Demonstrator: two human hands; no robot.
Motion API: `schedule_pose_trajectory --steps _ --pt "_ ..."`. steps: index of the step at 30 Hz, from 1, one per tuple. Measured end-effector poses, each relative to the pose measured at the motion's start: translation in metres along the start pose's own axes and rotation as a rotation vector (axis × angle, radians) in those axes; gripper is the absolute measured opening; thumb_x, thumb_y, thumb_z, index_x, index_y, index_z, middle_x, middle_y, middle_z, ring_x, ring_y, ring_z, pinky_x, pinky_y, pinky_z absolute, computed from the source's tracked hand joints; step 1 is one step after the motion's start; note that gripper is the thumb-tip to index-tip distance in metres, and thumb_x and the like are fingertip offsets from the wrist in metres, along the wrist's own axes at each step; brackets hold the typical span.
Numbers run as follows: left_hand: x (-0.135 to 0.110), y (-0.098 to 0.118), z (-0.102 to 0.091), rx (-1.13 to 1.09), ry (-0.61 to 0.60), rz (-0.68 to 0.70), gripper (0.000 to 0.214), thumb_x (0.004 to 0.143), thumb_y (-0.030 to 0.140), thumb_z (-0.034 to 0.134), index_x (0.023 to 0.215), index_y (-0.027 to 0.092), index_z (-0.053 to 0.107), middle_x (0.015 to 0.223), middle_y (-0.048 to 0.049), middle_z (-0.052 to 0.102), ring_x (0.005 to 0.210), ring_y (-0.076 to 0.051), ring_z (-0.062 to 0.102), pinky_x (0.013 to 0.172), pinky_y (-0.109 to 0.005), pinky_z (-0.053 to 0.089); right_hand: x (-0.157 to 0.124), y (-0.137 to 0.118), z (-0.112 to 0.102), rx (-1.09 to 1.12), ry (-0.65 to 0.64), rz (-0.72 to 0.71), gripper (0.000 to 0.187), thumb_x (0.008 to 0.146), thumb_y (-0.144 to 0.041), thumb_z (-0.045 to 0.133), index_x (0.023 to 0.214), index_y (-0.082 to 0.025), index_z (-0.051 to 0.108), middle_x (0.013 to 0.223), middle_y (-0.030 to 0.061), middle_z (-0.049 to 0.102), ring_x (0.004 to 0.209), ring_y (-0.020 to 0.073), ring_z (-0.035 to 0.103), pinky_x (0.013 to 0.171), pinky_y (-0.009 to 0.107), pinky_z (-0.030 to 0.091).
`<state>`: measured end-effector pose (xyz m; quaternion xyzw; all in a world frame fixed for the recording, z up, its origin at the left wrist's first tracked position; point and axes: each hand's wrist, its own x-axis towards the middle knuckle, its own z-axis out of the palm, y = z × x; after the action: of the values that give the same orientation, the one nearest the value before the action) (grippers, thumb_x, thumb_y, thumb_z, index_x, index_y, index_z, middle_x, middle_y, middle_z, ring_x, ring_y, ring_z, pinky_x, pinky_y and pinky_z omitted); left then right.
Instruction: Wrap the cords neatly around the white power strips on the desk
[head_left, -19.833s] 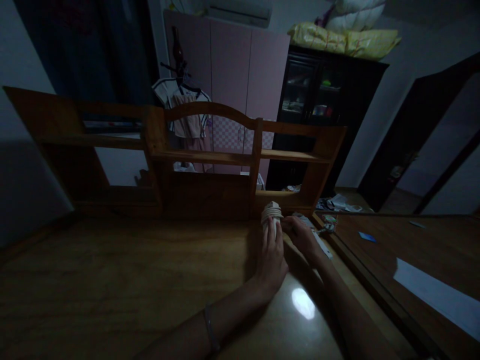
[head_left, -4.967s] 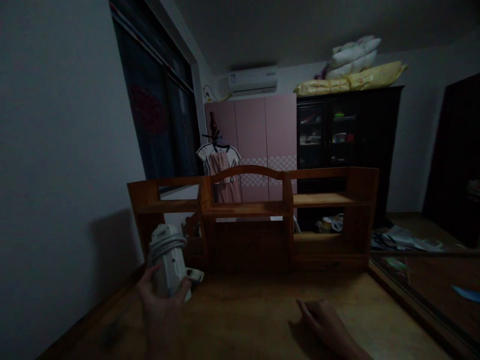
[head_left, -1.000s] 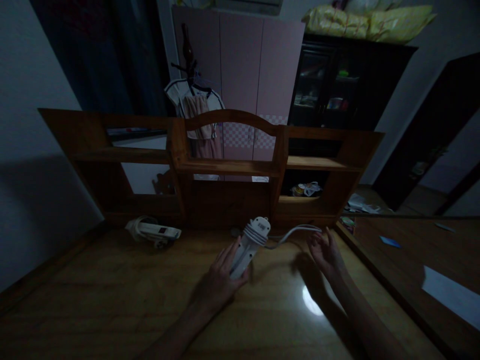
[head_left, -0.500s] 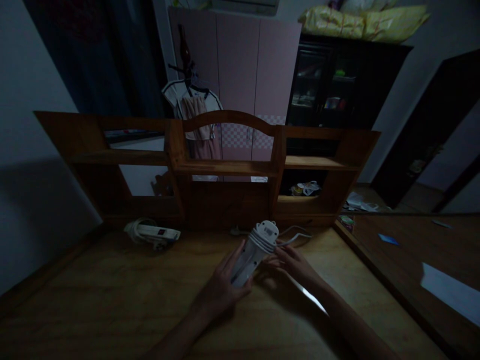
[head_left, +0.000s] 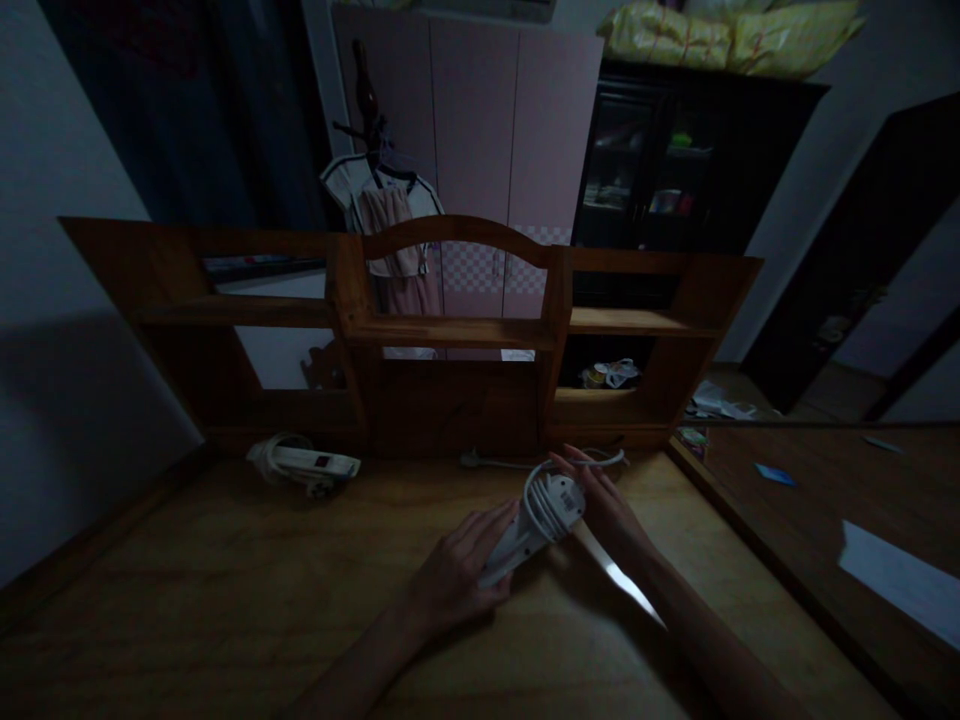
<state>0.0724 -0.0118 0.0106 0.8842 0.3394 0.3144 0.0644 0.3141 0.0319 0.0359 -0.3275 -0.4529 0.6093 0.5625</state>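
A white power strip [head_left: 516, 545], its underside with a label and screw spots facing up, is tilted above the wooden desk. My left hand [head_left: 469, 560] is wrapped round its lower end. White cord [head_left: 546, 505] is wound in several turns about the upper end. My right hand [head_left: 604, 500] is at that end, fingers closed on the cord where it leaves the turns; the fingertips are partly unclear in the dim light. The loose cord runs behind my right hand, and a white plug [head_left: 470, 458] lies at the back of the desk.
Another white power strip [head_left: 311, 462] with coiled cord lies at the desk's back left. A wooden shelf unit [head_left: 457, 332] borders the back. A bright streak [head_left: 622, 582] shows beside my right forearm. Paper [head_left: 900, 575] and a blue card [head_left: 774, 474] lie on the brown surface to the right.
The power strip and my left hand have shifted right and slightly down, and the strip leans further right. My right hand has risen around its end, carrying the cord over.
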Motion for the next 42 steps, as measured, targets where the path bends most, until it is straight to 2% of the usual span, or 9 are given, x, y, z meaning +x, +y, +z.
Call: schedule_pose_trajectory --steps 12,18,23,26,28,31,33,38,42 --pt "0.001 0.005 0.003 0.000 -0.008 -0.046 0.085 0.072 0.013 0.057 0.147 0.021 0.018 0.146 -0.0073 0.037 0.130 -0.025 0.039 0.108 -0.043 0.035 0.004 0.002 -0.008 -0.060 0.102 -0.076 0.039 0.089 -0.052 0.048 0.118 -0.028 0.057 0.125 0.0060 0.059 0.115 0.0219 0.052 0.091 0.037 0.043" --pt "0.001 -0.004 0.004 -0.107 0.116 -0.343 0.088 0.073 0.017 0.061 0.148 0.026 0.016 0.135 -0.0073 0.049 0.121 -0.023 0.049 0.102 -0.040 0.040 0.010 -0.016 -0.029 0.055 0.185 -0.264 0.024 0.087 -0.042 0.057 0.103 -0.025 0.063 0.114 0.0044 0.064 0.106 0.0174 0.057 0.101 0.034 0.038" --pt "-0.002 -0.019 0.005 -0.163 0.167 -0.511 0.086 0.073 0.021 0.063 0.147 0.027 0.020 0.134 -0.0078 0.051 0.118 -0.024 0.052 0.099 -0.040 0.042 0.012 -0.024 -0.041 0.073 0.204 -0.241 0.035 0.085 -0.039 0.059 0.119 -0.031 0.057 0.129 0.0028 0.056 0.109 0.0168 0.056 0.098 0.033 0.043" --pt "-0.002 -0.019 0.004 -0.160 0.199 -0.517 0.084 0.073 0.022 0.063 0.146 0.027 0.022 0.134 -0.0078 0.051 0.119 -0.024 0.052 0.100 -0.041 0.041 0.012 -0.020 -0.041 0.063 0.163 -0.224 0.045 0.083 -0.035 0.064 0.125 -0.037 0.051 0.142 -0.0008 0.044 0.117 0.0203 0.052 0.097 0.039 0.045" --pt "-0.002 -0.016 0.003 -0.176 0.220 -0.501 0.083 0.073 0.022 0.063 0.146 0.028 0.023 0.136 -0.0077 0.049 0.120 -0.024 0.051 0.101 -0.040 0.040 0.011 -0.017 -0.042 -0.009 0.118 -0.153 0.039 0.083 -0.037 0.063 0.121 -0.031 0.056 0.139 0.0034 0.047 0.116 0.0230 0.054 0.096 0.040 0.046" --pt "-0.001 -0.011 0.002 -0.225 0.263 -0.510 0.083 0.074 0.023 0.063 0.146 0.028 0.022 0.142 -0.0074 0.044 0.124 -0.024 0.048 0.102 -0.039 0.040 0.010 -0.009 -0.042 -0.172 0.033 0.100 0.040 0.083 -0.047 0.060 0.107 -0.016 0.066 0.111 0.0143 0.066 0.095 0.0255 0.065 0.088 0.041 0.049" --pt "0.000 -0.009 0.000 -0.271 0.296 -0.531 0.082 0.076 0.025 0.063 0.146 0.027 0.021 0.143 -0.0076 0.041 0.126 -0.024 0.046 0.102 -0.039 0.040 0.008 -0.002 -0.037 -0.239 -0.038 0.194 0.045 0.082 -0.053 0.059 0.102 -0.013 0.068 0.094 0.0144 0.071 0.080 0.0240 0.068 0.080 0.040 0.052" --pt "0.002 -0.006 -0.003 -0.370 0.344 -0.497 0.077 0.078 0.027 0.060 0.146 0.023 0.024 0.144 -0.0084 0.040 0.129 -0.023 0.043 0.103 -0.037 0.040 -0.003 0.015 -0.009 -0.301 -0.196 0.182 0.047 0.081 -0.050 0.062 0.113 -0.017 0.064 0.086 0.0082 0.072 0.075 0.0209 0.068 0.075 0.035 0.053" --pt "-0.003 -0.008 0.002 -0.366 0.343 -0.460 0.073 0.078 0.028 0.059 0.144 0.020 0.028 0.144 -0.0087 0.040 0.130 -0.023 0.041 0.106 -0.036 0.038 -0.006 0.024 0.000 -0.271 -0.271 0.241 0.045 0.082 -0.052 0.059 0.105 -0.013 0.067 0.088 0.0118 0.072 0.079 0.0234 0.069 0.077 0.036 0.052"
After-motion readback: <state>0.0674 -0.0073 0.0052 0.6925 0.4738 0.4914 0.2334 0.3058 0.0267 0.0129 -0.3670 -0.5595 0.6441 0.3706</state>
